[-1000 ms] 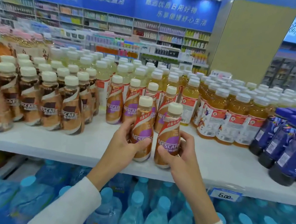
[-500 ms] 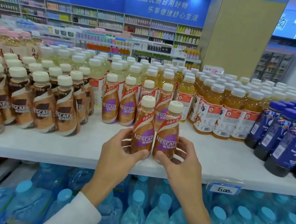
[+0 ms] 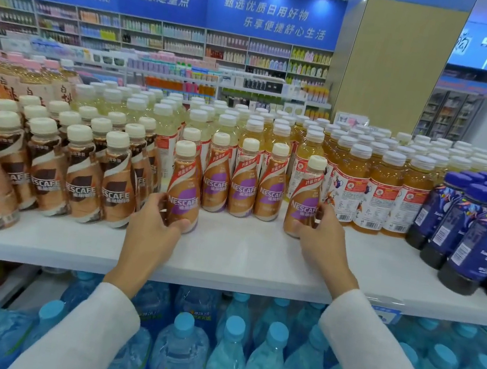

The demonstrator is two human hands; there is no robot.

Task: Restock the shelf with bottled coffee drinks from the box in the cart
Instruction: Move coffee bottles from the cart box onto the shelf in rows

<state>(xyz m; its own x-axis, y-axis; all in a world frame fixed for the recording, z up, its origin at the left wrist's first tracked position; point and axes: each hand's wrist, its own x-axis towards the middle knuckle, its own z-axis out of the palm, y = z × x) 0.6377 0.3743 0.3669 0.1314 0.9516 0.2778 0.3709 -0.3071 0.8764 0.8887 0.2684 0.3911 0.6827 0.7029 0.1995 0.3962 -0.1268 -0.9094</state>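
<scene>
White shelf board (image 3: 240,257) runs across a shop aisle, with a blue banner wall (image 3: 272,16) and a beige pillar (image 3: 394,68) far behind it. The left hand (image 3: 152,230) grips a purple-label coffee bottle (image 3: 185,188) low on its body, thumb on the near face and fingers curled round its left side. That bottle stands upright on the board. The right hand (image 3: 322,244) is clamped on a second purple-label bottle (image 3: 303,200), fingers wrapped round its right side and thumb near its base. This one also stands on the board, farther back than the first.

The two hands are well apart, with bare shelf between them. Both wrists come out of white sleeves (image 3: 106,319). Just beyond the gap, three matching coffee bottles (image 3: 243,184) stand side by side in a row.

Left of the left hand, brown-label coffee bottles (image 3: 83,181) crowd the shelf in ranks. Right of the right hand stand orange tea bottles (image 3: 377,199), and at the far right dark blue bottles (image 3: 474,249). Pale yellow drinks (image 3: 163,120) fill the back. A price tag (image 3: 385,309) clips to the shelf edge, and blue-capped water bottles (image 3: 227,360) pack the tier below.
</scene>
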